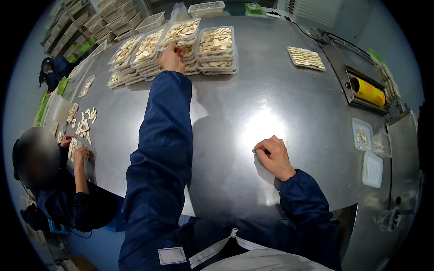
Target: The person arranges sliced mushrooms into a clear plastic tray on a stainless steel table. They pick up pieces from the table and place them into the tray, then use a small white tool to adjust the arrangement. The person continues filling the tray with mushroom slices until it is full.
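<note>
My left hand (172,60) reaches to the stacks at the far side of the steel table (227,142). Its fingers grip the near edge of a clear plastic tray (179,31) heaped with pale food slices, the top one of its stack. Beside it on the right is another stack of filled trays (216,42), and more filled trays (146,44) stand on the left. My right hand (275,157) is by the near part of the table, fingers curled in towards the thumb, with nothing visible in it.
A single filled tray (306,58) lies far right, near a film wrapper with a yellow roll (368,91). Two small plastic trays (372,169) (362,135) sit at the right edge. At left, a co-worker's hands (80,155) hold a tray beside loose slices (83,127). Crates (115,17) stand behind.
</note>
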{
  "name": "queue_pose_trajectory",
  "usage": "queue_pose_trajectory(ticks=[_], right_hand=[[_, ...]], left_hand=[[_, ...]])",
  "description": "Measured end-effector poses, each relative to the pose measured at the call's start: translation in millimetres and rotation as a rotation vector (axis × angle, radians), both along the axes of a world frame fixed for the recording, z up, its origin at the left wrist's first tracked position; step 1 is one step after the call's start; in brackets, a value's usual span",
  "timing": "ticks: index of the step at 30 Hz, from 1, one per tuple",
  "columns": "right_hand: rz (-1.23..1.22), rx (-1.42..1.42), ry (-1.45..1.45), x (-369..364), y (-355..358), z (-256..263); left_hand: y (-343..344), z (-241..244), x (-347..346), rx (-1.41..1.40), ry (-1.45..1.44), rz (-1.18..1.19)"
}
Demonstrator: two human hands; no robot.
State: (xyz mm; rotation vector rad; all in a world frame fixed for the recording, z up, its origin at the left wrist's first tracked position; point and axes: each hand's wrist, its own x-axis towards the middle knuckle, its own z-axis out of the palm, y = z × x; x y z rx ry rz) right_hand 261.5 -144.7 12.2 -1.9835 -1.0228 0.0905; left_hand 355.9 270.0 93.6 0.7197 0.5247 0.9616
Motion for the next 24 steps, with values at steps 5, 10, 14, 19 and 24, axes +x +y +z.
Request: queue_pose_trajectory(ticks=[5,10,14,19,24], right_hand=[[-0.048,0.068,0.007,0.1,2.3,1.2],[-0.232,0.241,0.051,4.8,-5.0,7.7],[-0.322,0.252,0.197,26.1,-15.2,8.5],[-0.253,0.121,0.337,47.4,-30.7,-6.0],[-0.265,0.077,0.287,50.2,-38.8,-5.4]], left_hand=[[-1.0,-9.6,-35.1,0.154,-0.1,-0.16],[-55.4,-30.7,-125.4,0.12,-0.061,-0.522],[-107.0,-46.9,-201.0,0.086,0.196,-0.769],[-137.4,-79.3,-233.4,0.156,0.458,-0.901],[-170.1,-69.3,-227.5,0.345,0.543,-0.92]])
